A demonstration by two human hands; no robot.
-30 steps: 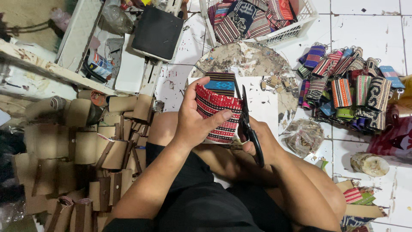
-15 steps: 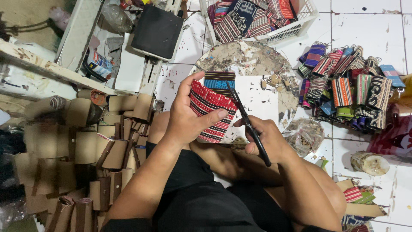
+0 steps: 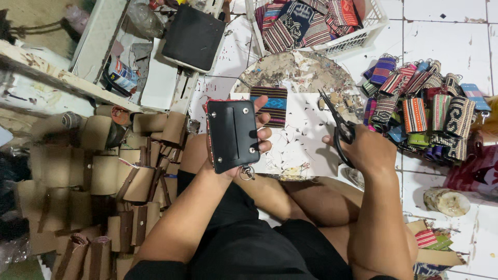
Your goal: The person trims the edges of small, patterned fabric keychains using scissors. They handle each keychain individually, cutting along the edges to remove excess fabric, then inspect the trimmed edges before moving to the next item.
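pouch [image 3: 233, 136] now flipped, black side up

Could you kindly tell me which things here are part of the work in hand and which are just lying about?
In hand:
left hand
black key pouch
right hand
scissors

Lying about:
woven pouch pile
white basket
brown sleeves
tin can

left hand [image 3: 244, 150] raised, fingers [image 3: 263, 134] curled, right hand [image 3: 371, 150] clenched
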